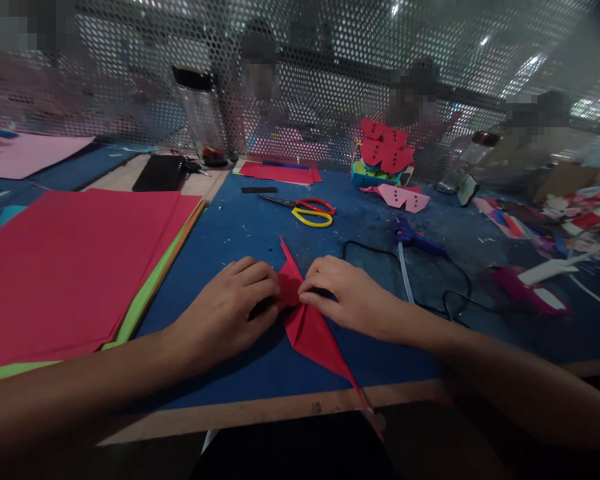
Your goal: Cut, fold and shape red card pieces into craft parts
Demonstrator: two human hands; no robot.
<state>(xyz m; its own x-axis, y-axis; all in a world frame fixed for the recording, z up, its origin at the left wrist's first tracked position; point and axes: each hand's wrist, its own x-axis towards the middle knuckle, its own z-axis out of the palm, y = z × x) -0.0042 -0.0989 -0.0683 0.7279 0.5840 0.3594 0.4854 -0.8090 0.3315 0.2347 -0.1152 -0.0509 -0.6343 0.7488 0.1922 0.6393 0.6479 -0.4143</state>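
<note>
A piece of folded red paper [316, 339] lies on the blue tabletop in front of me, its long thin tip reaching down past the table's near edge. My left hand [243, 293] is closed, fingertips pinching the paper's left side. From the right, my right hand [343, 293] has thumb and forefinger pressed together on the paper near its middle. Both hands hide part of the folds. Beyond them lie scissors [313, 212] with one red and one yellow handle loop.
At left sits a stack of red sheets [75, 267] over green ones. A blue glue gun [417, 239] with its cord lies right. Behind are a black phone [159, 173], a clear bottle [203, 120], red folded paper pieces [386, 147] on a box, and a perforated metal screen [310, 87].
</note>
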